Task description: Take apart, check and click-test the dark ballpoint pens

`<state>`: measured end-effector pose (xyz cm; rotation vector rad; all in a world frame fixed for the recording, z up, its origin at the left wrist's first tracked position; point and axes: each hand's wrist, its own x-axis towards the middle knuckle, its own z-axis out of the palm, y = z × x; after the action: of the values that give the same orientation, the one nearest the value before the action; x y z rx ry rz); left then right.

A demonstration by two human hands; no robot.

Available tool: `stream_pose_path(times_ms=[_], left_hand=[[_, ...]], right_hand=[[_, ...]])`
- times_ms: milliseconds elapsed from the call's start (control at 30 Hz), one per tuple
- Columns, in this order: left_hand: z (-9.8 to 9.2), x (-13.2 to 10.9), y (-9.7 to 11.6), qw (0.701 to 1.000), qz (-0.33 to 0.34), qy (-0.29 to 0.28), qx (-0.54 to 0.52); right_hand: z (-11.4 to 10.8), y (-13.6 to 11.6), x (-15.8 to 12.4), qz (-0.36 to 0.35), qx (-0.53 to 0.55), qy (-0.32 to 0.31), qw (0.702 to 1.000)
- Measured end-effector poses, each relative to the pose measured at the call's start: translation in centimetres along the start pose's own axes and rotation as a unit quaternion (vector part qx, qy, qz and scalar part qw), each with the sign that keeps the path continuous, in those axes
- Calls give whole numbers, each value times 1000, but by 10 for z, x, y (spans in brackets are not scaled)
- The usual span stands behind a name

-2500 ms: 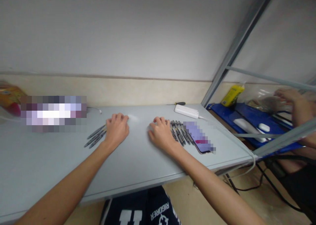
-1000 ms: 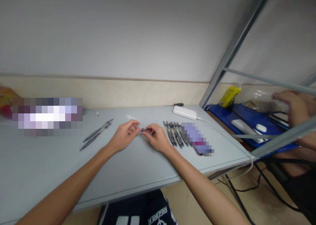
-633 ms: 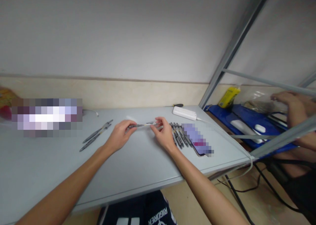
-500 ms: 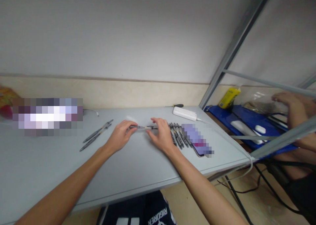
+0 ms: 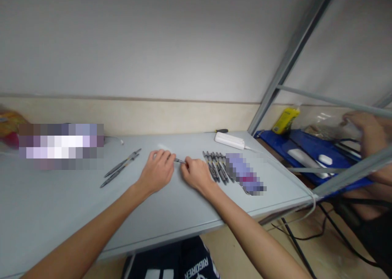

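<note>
A grey pen (image 5: 179, 160) spans the short gap between my two hands above the grey desk. My left hand (image 5: 158, 169) is closed on one end of it, fingers curled with the backs facing up. My right hand (image 5: 196, 172) is wrapped in a fist round the other end. Most of the pen is hidden inside the hands. Just right of my right hand lies a row of several similar grey pens (image 5: 218, 168), side by side. Left of my left hand, two more pens (image 5: 121, 167) lie slanted and close together.
A blurred-out phone (image 5: 245, 172) lies beside the pen row. Behind are a white power strip (image 5: 229, 140) with its cable and a screwdriver (image 5: 221, 130). A pixelated object (image 5: 61, 146) stands at left. Beyond the metal frame (image 5: 275, 87), another person's arm (image 5: 369, 136) hangs over a blue table (image 5: 275, 147).
My hands have closed further round the pen, leaving less of it visible. My right fingers, spread before, are now curled into a fist. The loose pens stay in place.
</note>
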<state>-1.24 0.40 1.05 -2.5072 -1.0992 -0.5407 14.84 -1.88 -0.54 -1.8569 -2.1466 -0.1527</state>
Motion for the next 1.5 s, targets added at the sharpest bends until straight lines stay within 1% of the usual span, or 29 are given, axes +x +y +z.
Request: stream_pose_path(times_ms=[67,100,233,300,433,500,600,667,767,867,933,1067,1167,1267,1400,1500], left_hand=[[0,1,7,999,-8,-40,28],[1,1,10,997,-17,-68,29],[6,1,16,978,-113,-175,13],[7,1,17,970,-143,-197,5],[8,0,15,964,-169,-204,-17],[9,0,12,963,-171,-204,-41],[9,0,9,965,-156,-197,-69],[9,0,8,966,-156,-195,-67],[10,0,5,966,-173,-188,-48],[12,-1,2,966,-184,-173,-55],[13,-2,-2,968,-178,-160,-79],[15,-3,-8,967,-141,-126,-168],[16,-5,-12,966,-79,-99,-224],[19,-7,-16,971,-34,-86,-219],[24,-8,-19,976,-6,-76,-202],[26,-8,-21,977,20,-56,-203]], right_hand=[[2,-1,0,16,7,-22,1000],[2,-1,1,13,6,-30,999],[4,-2,3,-23,-28,-38,999],[4,-2,5,-50,-47,-29,997],[2,-1,6,-110,-60,-2,992],[0,0,6,-124,-56,17,991],[-4,0,3,-124,-54,44,990],[-6,-2,0,-126,-62,55,989],[-9,-5,-5,-133,-68,73,986],[-10,-3,-8,-143,-49,79,985],[-8,2,-8,-150,-35,81,985],[-2,14,-5,-151,-10,87,985],[-1,18,-5,-155,14,103,982],[-3,20,-5,-162,40,120,979],[-6,21,-6,-168,65,124,976],[-6,22,-6,-175,83,127,973]])
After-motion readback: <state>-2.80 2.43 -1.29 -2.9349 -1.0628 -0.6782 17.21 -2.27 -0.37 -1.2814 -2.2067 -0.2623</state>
